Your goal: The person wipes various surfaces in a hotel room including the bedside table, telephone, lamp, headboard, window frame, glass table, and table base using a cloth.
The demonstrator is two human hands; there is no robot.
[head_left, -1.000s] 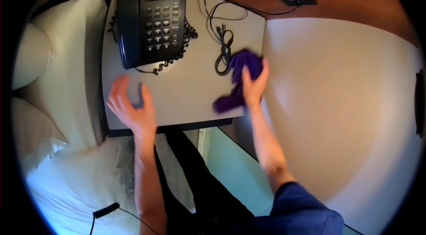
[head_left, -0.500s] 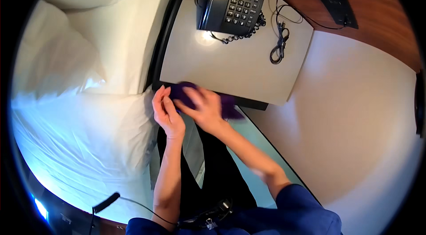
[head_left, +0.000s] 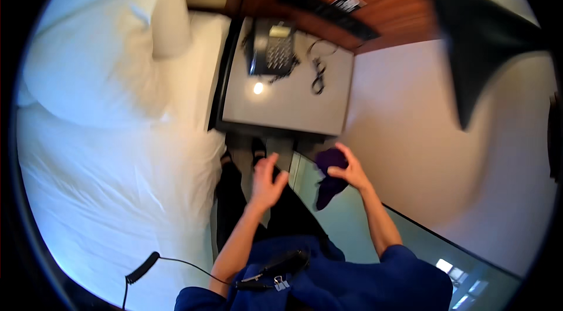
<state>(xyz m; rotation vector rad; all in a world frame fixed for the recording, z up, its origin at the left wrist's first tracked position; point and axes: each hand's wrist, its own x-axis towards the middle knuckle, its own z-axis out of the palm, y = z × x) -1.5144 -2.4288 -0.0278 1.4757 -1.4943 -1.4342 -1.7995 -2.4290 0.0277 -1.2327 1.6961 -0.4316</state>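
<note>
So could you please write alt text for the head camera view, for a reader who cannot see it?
Seen from above, a person's right hand holds a purple cloth below the front edge of a grey bedside table, while the open left hand is empty. A dark desk phone and a coiled cable sit on the table, beside a white bed.

A dark, blurred shape (head_left: 487, 35) fills the upper right, too smeared to identify. The purple cloth (head_left: 328, 185) is partly covered by the right hand (head_left: 350, 171) gripping it. The telephone (head_left: 272, 48) keypad at the nightstand's (head_left: 287, 105) back left corner is too small to read. Both legs vanish under the nightstand's front edge; the coiled cable (head_left: 141, 269) runs off the lower edge, possibly a headset lead.
</note>
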